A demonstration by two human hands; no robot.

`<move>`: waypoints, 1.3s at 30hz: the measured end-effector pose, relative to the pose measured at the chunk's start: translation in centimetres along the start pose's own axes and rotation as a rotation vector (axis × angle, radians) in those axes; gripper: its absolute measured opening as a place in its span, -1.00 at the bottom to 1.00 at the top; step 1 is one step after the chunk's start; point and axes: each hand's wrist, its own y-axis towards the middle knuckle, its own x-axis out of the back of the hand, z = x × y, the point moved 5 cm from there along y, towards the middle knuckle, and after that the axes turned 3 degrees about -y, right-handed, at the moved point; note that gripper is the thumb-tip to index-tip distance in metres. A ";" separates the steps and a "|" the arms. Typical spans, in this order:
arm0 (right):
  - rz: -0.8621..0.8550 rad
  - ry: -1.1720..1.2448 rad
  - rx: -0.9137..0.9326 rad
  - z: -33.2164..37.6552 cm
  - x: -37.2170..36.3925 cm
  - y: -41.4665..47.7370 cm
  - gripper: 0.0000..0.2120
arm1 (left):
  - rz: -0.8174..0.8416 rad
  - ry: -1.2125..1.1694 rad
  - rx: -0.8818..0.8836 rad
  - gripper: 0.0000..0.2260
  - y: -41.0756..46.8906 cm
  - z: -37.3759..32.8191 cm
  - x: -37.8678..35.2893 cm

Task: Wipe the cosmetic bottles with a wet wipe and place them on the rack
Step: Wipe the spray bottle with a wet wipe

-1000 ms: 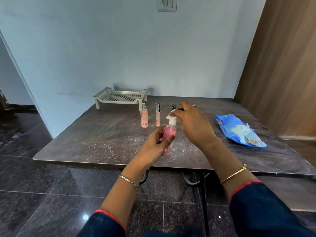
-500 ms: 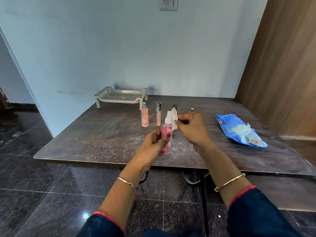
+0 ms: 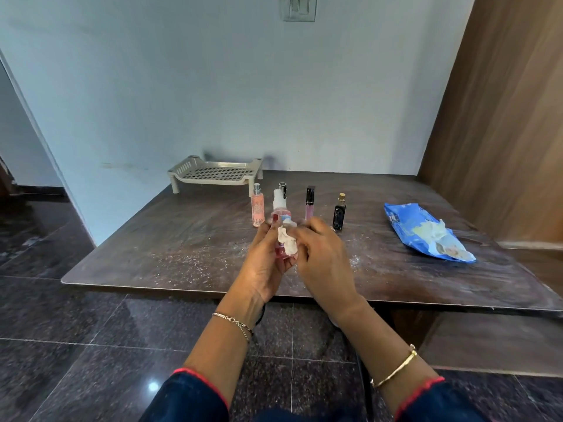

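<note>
Wipe's dropped from the pump top down onto the body of the pink bottle (image 3: 283, 236) now, mid-frame; left hand (image 3: 268, 263) grips the bottle, right hand (image 3: 323, 263) pinches the wet wipe (image 3: 288, 240) against it. Rack (image 3: 213, 175) sits upper left on the surface (image 3: 182, 254).

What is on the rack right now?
Nothing shows on the rack; its perforated deck looks bare. The pink bottle is in the left hand, the right hand pressing the wipe on it. Space under the deck is hidden.

You're sitting in a home room: a wall switch (image 3: 299, 7), polished floor tiles (image 3: 91, 345) and wooden panelling (image 3: 502, 117) are surrounding you
</note>
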 end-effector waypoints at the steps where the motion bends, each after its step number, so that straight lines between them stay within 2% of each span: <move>1: -0.014 -0.004 -0.011 -0.2 0.0 0.4 -0.76 | -0.007 -0.030 -0.001 -0.77 -0.1 0.1 -0.1; 4: -0.047 -0.020 -0.061 -1.0 0.2 1.8 -0.76 | 0.031 -0.094 0.029 -0.71 -0.5 0.4 -0.6; 7: -0.074 -0.015 -0.082 -1.3 0.5 2.4 -0.73 | 0.057 -0.157 0.065 -0.74 -0.8 0.5 -0.8; 11: 0.057 -0.147 0.135 0.8 -0.2 1.4 -0.71 | 0.021 -0.208 0.042 -0.70 -0.3 0.5 -0.4; 13: 0.075 -0.166 0.177 0.8 -0.2 1.1 -0.70 | 0.016 -0.181 0.002 -0.73 -0.2 0.6 -0.2; 17: -0.047 0.029 0.041 -0.6 0.3 0.7 -0.74 | -0.006 -0.242 -0.024 -0.74 -0.3 0.6 -0.3; 19: -0.069 0.019 0.028 -0.8 0.0 -0.3 -0.75 | -0.040 -0.318 0.005 -0.68 0.0 0.8 -0.2; 26: 0.010 -0.130 0.293 -0.3 -0.5 -3.2 -0.71 | -0.127 -0.407 0.100 -0.69 0.5 1.7 0.9; 28: -0.019 -0.039 0.242 -1.1 -0.5 -3.0 -0.73 | -0.098 -0.462 0.101 -0.68 0.5 1.7 0.7; 32: -0.146 0.191 -0.038 -2.8 -0.5 -2.3 -0.77 | -0.069 -0.509 0.085 -0.65 0.7 2.0 0.5; 34: -0.148 0.140 0.025 -2.3 -0.6 -2.7 -0.75 | -0.066 -0.534 0.101 -0.63 0.8 2.2 0.5; 37: -0.098 0.011 0.221 -1.1 -0.7 -3.3 -0.72 | -0.071 -0.531 0.139 -0.67 0.8 2.3 0.8; 39: -0.081 -0.033 0.269 -1.2 -0.7 -3.3 -0.72 | -0.078 -0.532 0.148 -0.68 0.6 2.3 0.9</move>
